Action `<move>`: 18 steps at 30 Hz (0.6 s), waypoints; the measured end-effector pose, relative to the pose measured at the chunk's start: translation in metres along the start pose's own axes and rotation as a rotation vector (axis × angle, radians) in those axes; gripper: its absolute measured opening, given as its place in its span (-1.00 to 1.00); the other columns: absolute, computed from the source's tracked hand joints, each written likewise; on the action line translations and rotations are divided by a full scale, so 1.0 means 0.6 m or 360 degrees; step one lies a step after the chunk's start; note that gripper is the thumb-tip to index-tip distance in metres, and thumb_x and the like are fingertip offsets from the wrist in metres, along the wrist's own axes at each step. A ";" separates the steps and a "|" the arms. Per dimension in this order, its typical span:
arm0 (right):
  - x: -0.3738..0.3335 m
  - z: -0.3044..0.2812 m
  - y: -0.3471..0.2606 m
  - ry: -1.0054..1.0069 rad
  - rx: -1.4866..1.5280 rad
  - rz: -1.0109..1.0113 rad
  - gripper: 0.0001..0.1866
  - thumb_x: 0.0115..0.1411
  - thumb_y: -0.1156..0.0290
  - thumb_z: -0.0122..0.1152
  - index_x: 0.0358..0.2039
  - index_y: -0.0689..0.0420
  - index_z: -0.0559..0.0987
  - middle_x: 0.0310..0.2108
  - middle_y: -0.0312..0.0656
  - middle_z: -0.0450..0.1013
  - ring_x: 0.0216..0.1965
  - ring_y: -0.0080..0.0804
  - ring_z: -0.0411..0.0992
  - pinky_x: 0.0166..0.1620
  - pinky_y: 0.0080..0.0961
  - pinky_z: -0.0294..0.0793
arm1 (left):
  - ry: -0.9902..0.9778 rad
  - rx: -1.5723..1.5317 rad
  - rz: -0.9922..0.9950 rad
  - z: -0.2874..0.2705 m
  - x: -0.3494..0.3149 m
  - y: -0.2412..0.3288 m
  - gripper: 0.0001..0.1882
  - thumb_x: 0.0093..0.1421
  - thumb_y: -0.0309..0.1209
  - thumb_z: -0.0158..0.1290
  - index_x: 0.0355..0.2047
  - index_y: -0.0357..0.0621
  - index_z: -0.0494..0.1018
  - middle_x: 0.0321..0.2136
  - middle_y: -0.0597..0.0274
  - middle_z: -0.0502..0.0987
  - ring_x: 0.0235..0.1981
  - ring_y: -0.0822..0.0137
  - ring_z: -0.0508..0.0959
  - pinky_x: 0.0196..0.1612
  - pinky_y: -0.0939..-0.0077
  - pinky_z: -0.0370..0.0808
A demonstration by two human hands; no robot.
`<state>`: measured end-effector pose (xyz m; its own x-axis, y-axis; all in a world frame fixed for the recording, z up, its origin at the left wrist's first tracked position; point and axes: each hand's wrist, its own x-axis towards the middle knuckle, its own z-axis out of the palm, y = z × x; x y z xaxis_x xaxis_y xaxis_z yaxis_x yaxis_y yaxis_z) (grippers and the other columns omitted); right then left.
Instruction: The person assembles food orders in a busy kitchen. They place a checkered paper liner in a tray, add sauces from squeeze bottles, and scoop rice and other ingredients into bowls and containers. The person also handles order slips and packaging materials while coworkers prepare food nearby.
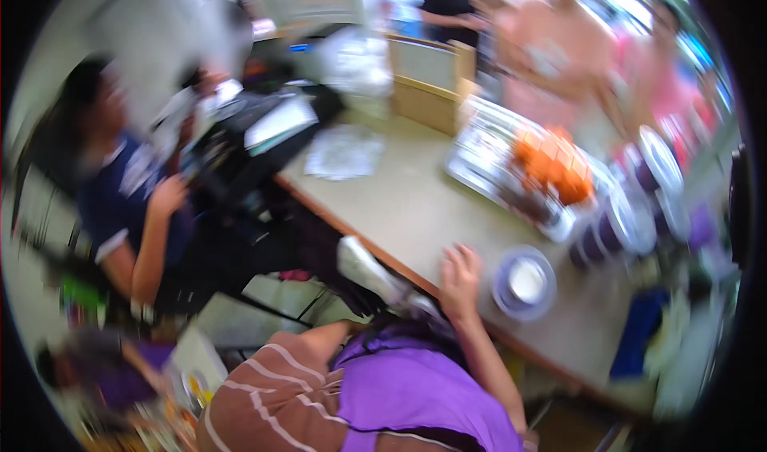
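Small round purple-rimmed tub (523, 284), on the counter (415, 204) just beside the right hand (460, 280), whose fingers (463, 256) lie spread and released, holding nothing; left hand unseen; probably light, thin-walled, spillable, best gripped around its sides.

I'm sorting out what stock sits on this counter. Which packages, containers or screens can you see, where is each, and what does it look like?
Round lidded tub: on the counter beside a hand, lilac rim, white centre.
Stacked tubs: right of the tray, purple with pale lids.
Clear tray: centre-right of the counter, holding orange pieces.
Dark machine: left end, white panel on top; too blurred to tell whether it has a screen.
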<state>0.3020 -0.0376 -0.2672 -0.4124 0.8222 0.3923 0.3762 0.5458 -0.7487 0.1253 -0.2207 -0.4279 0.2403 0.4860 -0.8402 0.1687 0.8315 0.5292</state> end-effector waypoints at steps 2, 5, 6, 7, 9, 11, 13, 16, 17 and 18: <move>-0.012 -0.038 -0.029 -0.0194 0.0349 -0.0063 -0.76 0.10 0.42 -0.03 -0.22 0.19 0.45 -0.12 0.03 0.29 -0.07 -0.04 0.26 -0.02 -0.33 0.25 | 0.0007 0.0084 -0.0107 -0.025 -0.022 0.020 -0.47 0.19 -0.07 -0.18 -0.02 -0.26 0.26 -0.10 0.17 0.32 -0.10 0.31 0.29 -0.08 0.41 0.24; -0.055 -0.143 -0.071 -0.0658 0.0495 -0.0156 -0.75 0.11 0.38 0.00 -0.22 0.20 0.45 -0.19 -0.01 0.34 -0.16 -0.11 0.33 -0.08 -0.37 0.32 | -0.0076 0.0286 -0.0194 -0.059 -0.032 0.060 -0.48 0.19 -0.08 -0.18 -0.02 -0.26 0.26 -0.10 0.17 0.32 -0.10 0.31 0.29 -0.07 0.41 0.24; -0.081 -0.170 -0.072 -0.0777 0.0506 -0.0084 -0.75 0.11 0.37 0.00 -0.21 0.21 0.45 -0.21 -0.03 0.36 -0.17 -0.14 0.34 -0.08 -0.38 0.32 | -0.0110 0.0361 -0.0214 -0.069 -0.026 0.078 -0.48 0.19 -0.08 -0.18 -0.02 -0.26 0.26 -0.11 0.17 0.33 -0.10 0.31 0.29 -0.07 0.41 0.24; -0.116 -0.196 -0.070 -0.0743 0.0493 0.0114 -0.73 0.12 0.36 0.00 -0.20 0.21 0.45 -0.23 -0.04 0.38 -0.18 -0.17 0.35 -0.09 -0.38 0.32 | -0.0144 0.0445 -0.0242 -0.075 -0.027 0.097 -0.48 0.19 -0.08 -0.18 -0.02 -0.26 0.26 -0.11 0.17 0.33 -0.10 0.31 0.29 -0.07 0.41 0.24; -0.207 -0.231 -0.058 -0.0416 0.0461 0.0469 -0.70 0.09 0.33 0.02 -0.18 0.18 0.44 -0.23 -0.06 0.38 -0.18 -0.18 0.36 -0.09 -0.39 0.32 | -0.0220 0.0646 -0.0273 -0.079 -0.043 0.138 -0.49 0.19 -0.09 -0.18 -0.02 -0.26 0.26 -0.11 0.16 0.33 -0.10 0.31 0.29 -0.07 0.41 0.24; -0.321 -0.246 -0.059 -0.0031 0.0232 0.0935 -0.68 0.06 0.29 0.03 -0.18 0.15 0.45 -0.23 -0.05 0.38 -0.17 -0.15 0.35 -0.09 -0.37 0.32 | -0.0272 0.0855 -0.0283 -0.071 -0.077 0.179 -0.49 0.19 -0.09 -0.17 -0.02 -0.26 0.26 -0.11 0.16 0.33 -0.10 0.31 0.30 -0.06 0.42 0.24; -0.458 -0.219 -0.069 0.0332 -0.0101 0.1556 -0.66 0.04 0.24 0.03 -0.17 0.10 0.46 -0.21 -0.03 0.37 -0.14 -0.13 0.33 -0.07 -0.34 0.31 | -0.0364 0.1125 -0.0241 -0.041 -0.106 0.244 -0.49 0.20 -0.10 -0.17 -0.02 -0.26 0.26 -0.11 0.16 0.34 -0.10 0.31 0.30 -0.06 0.42 0.24; -0.671 -0.091 -0.106 0.0652 -0.0255 0.2660 -0.64 0.05 0.19 -0.03 -0.14 0.02 0.45 -0.15 -0.01 0.34 -0.09 -0.10 0.30 -0.05 -0.30 0.29 | -0.0588 0.1588 -0.0024 0.034 -0.175 0.358 -0.50 0.20 -0.10 -0.17 -0.02 -0.26 0.26 -0.11 0.16 0.34 -0.10 0.32 0.30 -0.05 0.42 0.24; -0.716 -0.049 -0.127 0.0649 -0.0248 0.2915 -0.63 0.05 0.18 -0.05 -0.14 0.01 0.45 -0.14 -0.01 0.34 -0.09 -0.08 0.30 -0.05 -0.27 0.28 | -0.0700 0.1725 0.0078 0.070 -0.193 0.388 -0.50 0.20 -0.11 -0.17 -0.02 -0.26 0.26 -0.11 0.16 0.34 -0.10 0.32 0.30 -0.05 0.42 0.23; -0.749 -0.013 -0.146 0.0623 -0.0250 0.3159 -0.63 0.05 0.16 -0.06 -0.14 0.00 0.45 -0.14 0.00 0.33 -0.09 -0.06 0.30 -0.04 -0.24 0.28 | -0.0821 0.1842 0.0194 0.109 -0.212 0.412 -0.50 0.20 -0.11 -0.17 -0.02 -0.26 0.26 -0.12 0.16 0.34 -0.10 0.32 0.30 -0.05 0.43 0.23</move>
<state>0.4608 -0.4535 -0.3738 0.7350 0.1559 -0.6599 0.0561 -0.9839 -0.1699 0.1991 -0.0946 -0.1826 0.6116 0.1656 -0.7736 0.7891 -0.0571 0.6116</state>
